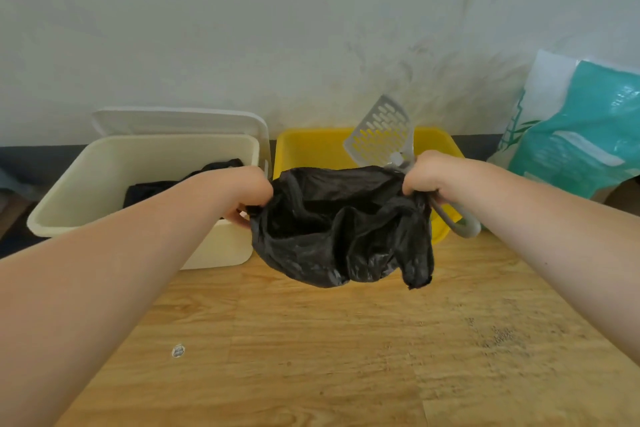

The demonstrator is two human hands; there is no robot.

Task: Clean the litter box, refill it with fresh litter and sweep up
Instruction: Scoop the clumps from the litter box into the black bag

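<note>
Scoop (381,135) blade points up, handle toward right hand (429,177)

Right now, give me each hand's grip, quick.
Left hand: closed, gripping the black bag's left edge.
Right hand: closed, gripping the bag's right edge and the grey scoop handle.

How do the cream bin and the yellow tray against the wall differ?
The cream bin is pale, tall-walled and has a lid standing behind it; the yellow tray is bright yellow and shows no lid. The cream bin has dark material inside; the yellow tray's inside is mostly hidden by the black bag and grey scoop. Both are open-topped, rectangular, and stand side by side on the wooden floor.
</note>
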